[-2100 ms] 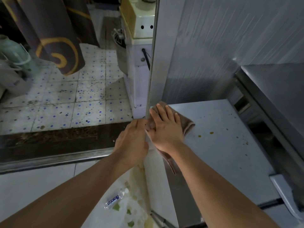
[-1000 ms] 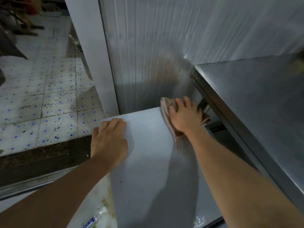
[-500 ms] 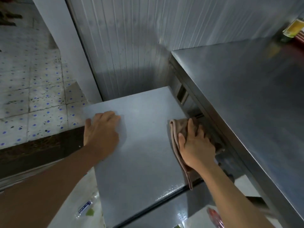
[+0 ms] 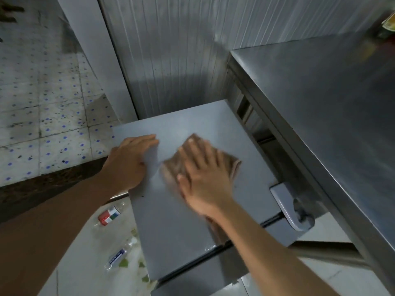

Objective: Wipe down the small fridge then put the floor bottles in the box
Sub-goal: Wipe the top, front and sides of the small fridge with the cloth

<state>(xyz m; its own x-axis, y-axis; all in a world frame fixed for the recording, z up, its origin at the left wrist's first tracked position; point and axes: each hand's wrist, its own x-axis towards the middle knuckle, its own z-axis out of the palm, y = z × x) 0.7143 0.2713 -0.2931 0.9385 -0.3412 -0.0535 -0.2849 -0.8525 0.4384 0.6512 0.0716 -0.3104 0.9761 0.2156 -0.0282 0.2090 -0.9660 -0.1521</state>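
Note:
The small grey fridge stands below me, its flat top facing up. My right hand presses flat on a brown cloth in the middle of the fridge top, fingers spread and blurred. My left hand rests flat on the top's left edge, fingers straight. On the floor to the left of the fridge lie two clear plastic bottles: one with a red, white and green label, one with a blue label. No box is in view.
A stainless steel counter stands higher on the right, close to the fridge. A ribbed metal wall rises behind. The fridge's door hinge sticks out at the front right. Speckled floor tiles and a dark threshold strip lie to the left.
My right hand has slid the cloth from the fridge top's right edge toward the middle. My left hand stays on the left edge. A red-labelled bottle has come into view.

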